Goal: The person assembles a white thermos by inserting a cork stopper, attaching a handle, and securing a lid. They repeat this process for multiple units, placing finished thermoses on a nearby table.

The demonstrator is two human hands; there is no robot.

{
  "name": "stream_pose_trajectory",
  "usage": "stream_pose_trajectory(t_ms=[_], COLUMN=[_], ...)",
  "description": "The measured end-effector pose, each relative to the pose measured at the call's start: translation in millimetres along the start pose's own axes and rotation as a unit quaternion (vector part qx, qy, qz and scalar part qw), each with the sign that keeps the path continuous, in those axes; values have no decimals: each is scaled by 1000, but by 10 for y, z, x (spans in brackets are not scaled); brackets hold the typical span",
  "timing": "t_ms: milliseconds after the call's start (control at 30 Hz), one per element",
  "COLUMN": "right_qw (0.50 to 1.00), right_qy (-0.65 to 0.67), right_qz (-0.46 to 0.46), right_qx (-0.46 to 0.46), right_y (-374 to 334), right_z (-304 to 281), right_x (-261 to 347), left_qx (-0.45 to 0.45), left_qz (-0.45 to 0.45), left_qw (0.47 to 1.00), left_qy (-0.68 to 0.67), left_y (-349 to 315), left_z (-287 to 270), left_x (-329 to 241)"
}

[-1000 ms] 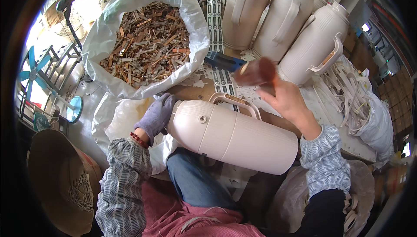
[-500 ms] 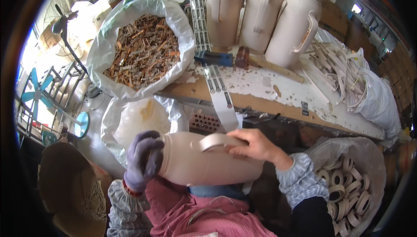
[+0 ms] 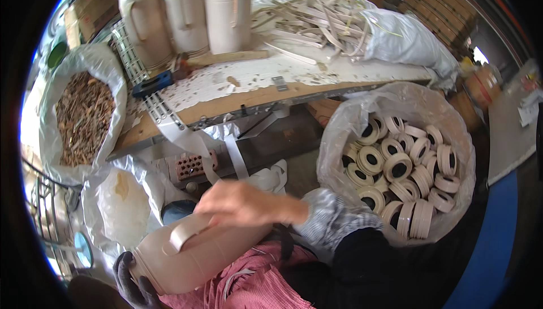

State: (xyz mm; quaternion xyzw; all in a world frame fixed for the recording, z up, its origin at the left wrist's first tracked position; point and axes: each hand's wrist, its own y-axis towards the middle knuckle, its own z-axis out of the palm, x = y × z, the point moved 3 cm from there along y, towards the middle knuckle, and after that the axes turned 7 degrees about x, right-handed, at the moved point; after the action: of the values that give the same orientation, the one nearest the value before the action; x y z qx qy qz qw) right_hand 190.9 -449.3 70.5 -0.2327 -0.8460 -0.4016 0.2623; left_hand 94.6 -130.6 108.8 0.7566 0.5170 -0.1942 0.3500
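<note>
Across my lap lies a beige plastic thermos jug casing, tilted with its rimmed end low on the left. My left hand, in a grey-purple glove, is wrapped round that rim. My bare right hand is closed at the far end of the casing's curved handle; it is slightly blurred and its fingertips are partly hidden. To the right, a clear plastic bag holds several beige rings with dark openings.
A worn white workbench carries upright casings, a hammer, a blue tool and beige strips. Left stands a bag of brownish metal pieces; below it, another pale bag. A perforated block sits beneath the bench edge.
My view has swung to the right, so the ring bag shows fully. The casing remains in both hands, now lower left in view and tilted more.
</note>
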Motion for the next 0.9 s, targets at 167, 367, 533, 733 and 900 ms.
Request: stream_pose_trajectory(t_ms=[167,367,533,733,900], right_qw=[814,524,462,808,963], right_qy=[-154,-530,-494,-350,-142], right_qz=[337,664,735,291,67], right_qx=[-448,-54,46,-375,-220], right_y=[-2296,-5303,-5254,-2336,-194], right_z=[-1675,-1742,-1897,-1859,-710], right_x=[-922,-1453,-1702,-592,-207], left_qx=[-6,-11,-63,-167,-198], left_qz=[-117,-205,-229,-227,-219], left_qw=[993,974,961,956,954], left_qy=[6,-92,-141,-82,-60], left_y=[91,-28,9,-804,-1004], left_z=[29,200,307,278,575], left_x=[148,1435,1285,1693,1933])
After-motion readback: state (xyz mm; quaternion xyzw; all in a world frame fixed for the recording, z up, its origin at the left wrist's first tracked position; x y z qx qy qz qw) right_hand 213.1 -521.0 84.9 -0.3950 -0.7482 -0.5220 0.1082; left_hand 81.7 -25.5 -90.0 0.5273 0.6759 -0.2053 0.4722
